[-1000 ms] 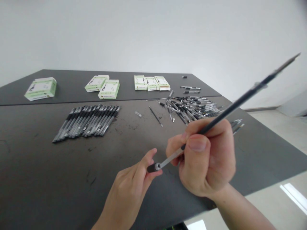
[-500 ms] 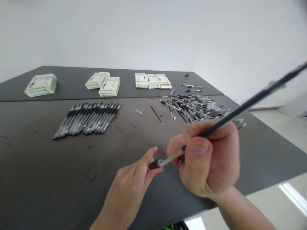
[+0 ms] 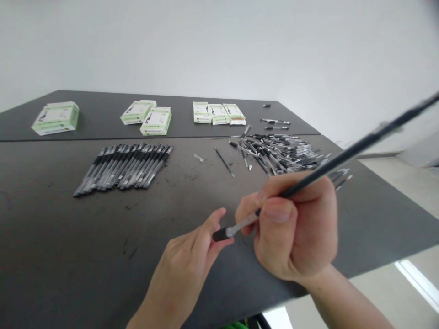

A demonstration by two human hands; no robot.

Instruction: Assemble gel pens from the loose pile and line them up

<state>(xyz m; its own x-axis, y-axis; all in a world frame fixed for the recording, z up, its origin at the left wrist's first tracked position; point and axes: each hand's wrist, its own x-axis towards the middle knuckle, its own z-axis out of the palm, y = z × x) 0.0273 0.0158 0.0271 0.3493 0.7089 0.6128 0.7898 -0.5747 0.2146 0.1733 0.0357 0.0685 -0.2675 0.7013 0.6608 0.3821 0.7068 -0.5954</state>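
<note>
Between the thumb and fingers of my left hand (image 3: 192, 258) is a pen barrel (image 3: 220, 235), its black grip end pointing right; the rest is hidden behind the hand. My right hand (image 3: 295, 228) pinches a long black ink refill (image 3: 343, 157) that slants up to the right edge of the view. The refill's pale lower end meets the mouth of the grip; how deep it sits inside I cannot tell. On the table beyond my hands are a loose refill (image 3: 224, 161) and a small clear cap (image 3: 198, 158).
A row of pens (image 3: 123, 167) lies side by side on the left of the dark table (image 3: 85, 237). A heap of pens and parts (image 3: 281, 153) spreads at the right. Several green-and-white boxes (image 3: 156, 121) stand behind, with a few pens (image 3: 276, 121) far right.
My right hand has shifted slightly left with the refill, closer to the pen barrel. My left hand has stayed nearly still, and the view has tilted a little.
</note>
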